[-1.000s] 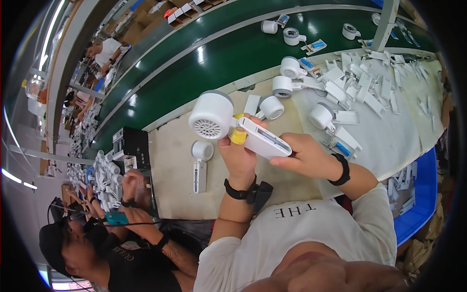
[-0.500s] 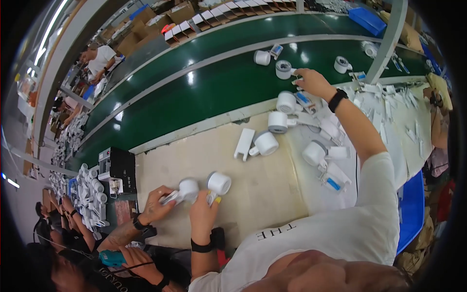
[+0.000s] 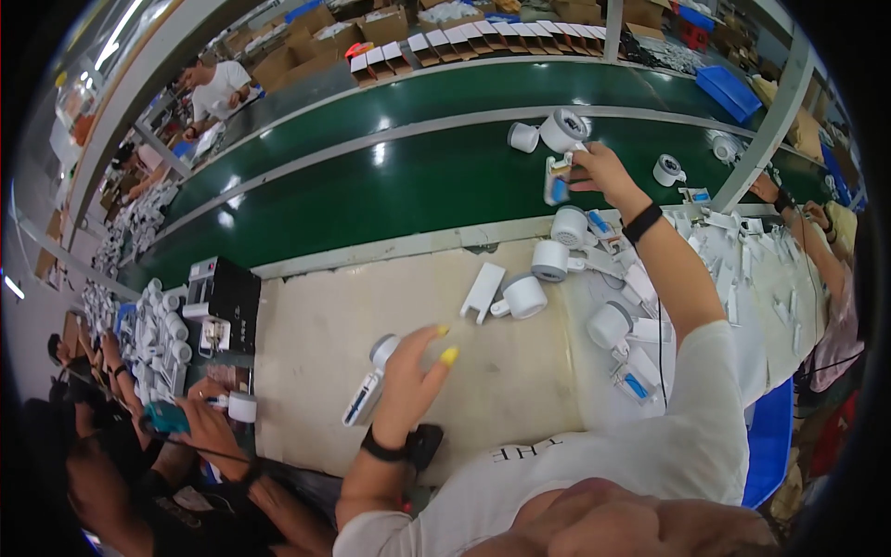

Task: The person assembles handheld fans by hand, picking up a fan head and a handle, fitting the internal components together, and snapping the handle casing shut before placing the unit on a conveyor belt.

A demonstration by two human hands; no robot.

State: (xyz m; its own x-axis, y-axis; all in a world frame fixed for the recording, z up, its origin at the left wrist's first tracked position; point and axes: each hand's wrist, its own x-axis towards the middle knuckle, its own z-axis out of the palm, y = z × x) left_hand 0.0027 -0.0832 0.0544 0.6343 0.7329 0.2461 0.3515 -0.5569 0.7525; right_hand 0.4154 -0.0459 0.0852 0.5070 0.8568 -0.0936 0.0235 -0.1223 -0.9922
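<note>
My right hand [image 3: 603, 176] reaches over the green belt, closed on the handle of a white round-headed device [image 3: 563, 132]. The head points away from me, and a blue part shows in the opened handle. My left hand [image 3: 408, 385] hovers over the bench with thumb and forefinger apart and nothing between them. Yellow covers sit on those two fingertips. Just left of it lies another white round-headed device [image 3: 363, 399], partly hidden by the hand. Further along the bench are a white handle cover [image 3: 483, 291] and several more such devices [image 3: 524, 297].
At left a co-worker's hand [image 3: 215, 432] grips a teal power screwdriver [image 3: 167, 418] by a white device [image 3: 242, 407]. A black machine [image 3: 223, 306] stands at the bench's left end. A metal post [image 3: 766, 130] rises at right. A blue bin [image 3: 770, 446] is beside me.
My left hand has let go of its device and opened. My right hand has lifted a device from the belt. The co-worker's hand has drawn back left with a device.
</note>
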